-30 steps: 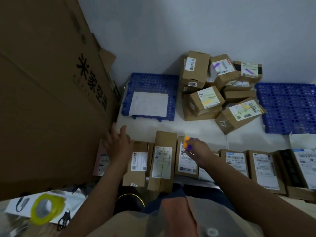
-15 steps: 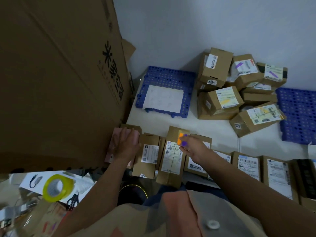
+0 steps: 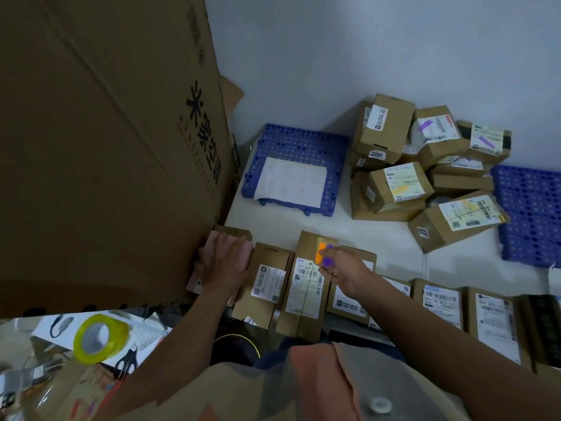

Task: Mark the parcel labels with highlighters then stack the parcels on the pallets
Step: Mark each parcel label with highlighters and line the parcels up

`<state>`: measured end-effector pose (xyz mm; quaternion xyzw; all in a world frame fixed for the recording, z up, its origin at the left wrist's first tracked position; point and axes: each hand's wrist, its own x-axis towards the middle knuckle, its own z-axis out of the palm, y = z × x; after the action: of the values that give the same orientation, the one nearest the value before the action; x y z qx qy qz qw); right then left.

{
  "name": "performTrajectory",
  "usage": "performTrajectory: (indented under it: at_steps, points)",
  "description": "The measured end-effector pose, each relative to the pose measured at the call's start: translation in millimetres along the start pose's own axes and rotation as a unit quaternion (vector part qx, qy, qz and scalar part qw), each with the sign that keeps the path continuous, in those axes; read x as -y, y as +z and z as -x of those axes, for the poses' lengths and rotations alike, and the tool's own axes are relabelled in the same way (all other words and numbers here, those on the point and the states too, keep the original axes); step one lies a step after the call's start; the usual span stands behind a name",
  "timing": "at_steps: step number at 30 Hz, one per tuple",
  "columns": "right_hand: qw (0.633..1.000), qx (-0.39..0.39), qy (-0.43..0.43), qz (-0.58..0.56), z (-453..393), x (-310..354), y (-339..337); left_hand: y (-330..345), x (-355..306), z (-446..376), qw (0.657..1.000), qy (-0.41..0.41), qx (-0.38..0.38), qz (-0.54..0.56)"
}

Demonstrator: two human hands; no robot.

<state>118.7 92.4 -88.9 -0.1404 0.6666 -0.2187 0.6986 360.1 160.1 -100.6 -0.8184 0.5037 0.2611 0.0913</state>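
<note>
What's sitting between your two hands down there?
In the head view, one brown labelled parcel lies between the left hand and the right hand.

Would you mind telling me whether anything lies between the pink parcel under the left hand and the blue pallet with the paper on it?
Nothing visible does: bare white floor separates the pink parcel, under the left hand, from the blue pallet.

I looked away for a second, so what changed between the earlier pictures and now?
The left hand moved left and came down flat on the pink parcel beside the big carton; a second ago it hovered over the row. The right hand keeps its grip on the highlighters above the row of parcels. The heap of marked parcels did not move.
</note>
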Motion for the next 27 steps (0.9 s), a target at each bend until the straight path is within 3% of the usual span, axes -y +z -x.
performTrajectory:
  at_steps: [5, 8, 13, 15, 19, 24, 27]
  points:
    - [0.999, 0.020, 0.000, -0.034, -3.0, 3.5, -3.5, -27.0, -20.2, 2.7, 0.992, 0.049, -0.118, -0.005]
    - [0.996, 0.074, -0.010, -0.052, -1.3, 9.5, -3.2, -55.2, -49.4, 1.8, 0.987, 0.083, -0.125, 0.051]
    - [0.972, 0.217, -0.010, -0.092, 9.7, 23.5, -9.3, -69.3, -108.6, 9.4, 0.958, 0.147, -0.032, 0.245]
    - [0.971, 0.201, -0.028, -0.125, 10.0, 29.8, -21.2, -65.0, -121.4, 8.4, 0.932, 0.178, -0.012, 0.316]
    - [0.963, 0.157, -0.074, -0.206, 7.2, 34.6, -56.9, -67.8, -128.3, 6.8, 0.831, 0.117, 0.087, 0.537]
    - [0.955, 0.132, -0.106, -0.242, 5.7, 33.5, -77.2, -63.5, -129.8, 10.7, 0.762, 0.183, 0.274, 0.557]
    - [0.945, 0.148, -0.138, -0.257, 5.3, 36.9, -86.6, -62.8, -132.9, 10.2, 0.728, 0.199, 0.342, 0.560]
